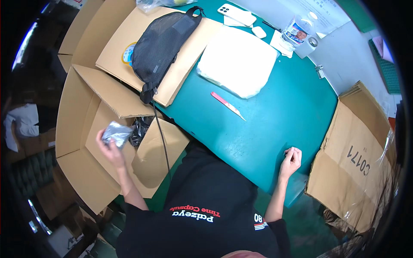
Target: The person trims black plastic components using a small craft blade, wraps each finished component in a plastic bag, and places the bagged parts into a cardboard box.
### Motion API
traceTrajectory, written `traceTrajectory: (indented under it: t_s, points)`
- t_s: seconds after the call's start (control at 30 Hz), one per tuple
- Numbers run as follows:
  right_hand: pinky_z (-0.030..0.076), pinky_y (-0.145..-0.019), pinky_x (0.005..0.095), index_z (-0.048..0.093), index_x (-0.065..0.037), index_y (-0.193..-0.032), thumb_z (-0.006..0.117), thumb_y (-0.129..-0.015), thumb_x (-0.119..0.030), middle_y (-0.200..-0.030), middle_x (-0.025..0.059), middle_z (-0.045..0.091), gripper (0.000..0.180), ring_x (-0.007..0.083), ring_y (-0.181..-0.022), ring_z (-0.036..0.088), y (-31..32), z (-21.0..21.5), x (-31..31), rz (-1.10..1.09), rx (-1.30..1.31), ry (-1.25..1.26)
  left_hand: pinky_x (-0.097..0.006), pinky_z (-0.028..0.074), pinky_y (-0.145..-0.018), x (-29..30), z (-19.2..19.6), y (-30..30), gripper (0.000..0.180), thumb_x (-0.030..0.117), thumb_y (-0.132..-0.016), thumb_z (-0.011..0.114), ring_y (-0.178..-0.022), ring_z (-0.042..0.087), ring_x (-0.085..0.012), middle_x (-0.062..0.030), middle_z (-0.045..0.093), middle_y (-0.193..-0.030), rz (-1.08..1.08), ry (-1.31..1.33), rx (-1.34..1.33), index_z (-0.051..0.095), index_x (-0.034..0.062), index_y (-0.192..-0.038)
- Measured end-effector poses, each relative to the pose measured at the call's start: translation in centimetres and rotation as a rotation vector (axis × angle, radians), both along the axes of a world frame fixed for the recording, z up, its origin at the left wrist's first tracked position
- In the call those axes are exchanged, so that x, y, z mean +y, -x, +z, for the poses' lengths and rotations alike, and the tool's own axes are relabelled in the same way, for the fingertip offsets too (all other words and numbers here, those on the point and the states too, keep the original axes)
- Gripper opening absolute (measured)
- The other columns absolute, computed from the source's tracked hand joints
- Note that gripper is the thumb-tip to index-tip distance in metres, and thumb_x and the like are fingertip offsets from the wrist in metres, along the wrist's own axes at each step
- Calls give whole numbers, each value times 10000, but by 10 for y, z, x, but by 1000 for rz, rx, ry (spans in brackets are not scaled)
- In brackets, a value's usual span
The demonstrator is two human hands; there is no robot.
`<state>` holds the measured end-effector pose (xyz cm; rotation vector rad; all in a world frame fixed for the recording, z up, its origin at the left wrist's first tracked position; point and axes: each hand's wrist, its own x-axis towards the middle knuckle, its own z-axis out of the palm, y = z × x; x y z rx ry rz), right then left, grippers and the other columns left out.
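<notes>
My left hand (112, 154) is closed round a small packet in shiny silver-grey plastic (117, 133), held over the open cardboard box (81, 116) at the left. Inside that box lie dark items in black plastic wrap (138, 131). At the right, my right hand (292, 161) rests by the near edge of the green tabletop (258, 133), its fingers curled closed. Whether anything is in that fist cannot be seen. Further in on the table lies a slim pink-handled tool with a pointed tip (228, 105), apart from both hands.
A black mesh bag (161, 45) lies on stacked cardboard (116, 32), beside a tape roll (128, 54). A white plastic-covered stack (238, 60) sits mid-table. Behind are a phone (236, 15) and water bottle (296, 33). Another cardboard box (344, 167) borders the right; a cable (161, 133) hangs down.
</notes>
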<state>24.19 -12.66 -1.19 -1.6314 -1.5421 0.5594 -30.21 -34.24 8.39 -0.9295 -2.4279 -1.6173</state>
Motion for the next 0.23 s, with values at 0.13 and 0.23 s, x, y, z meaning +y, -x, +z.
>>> traceTrajectory:
  t_s: [0.13,0.23]
  points:
    - [377,-562,286,655,23,-778,585,-1031,-66,-878,68,599,277,113,-686,512,4,-4,-1,-7,12,-11,-375,514,-978,-77,-11,70,356,143,-984,549,-1106,639,-240,-127,654,-1219,208,175,-111,579,1,-1309]
    - [383,-559,286,681,16,-790,572,-1036,-59,-905,58,620,279,120,-691,519,-2,-9,0,29,-1,-48,-357,453,-1065,-110,-31,99,361,217,-958,610,-1208,621,-265,-159,661,-1308,287,648,-98,637,94,-1296]
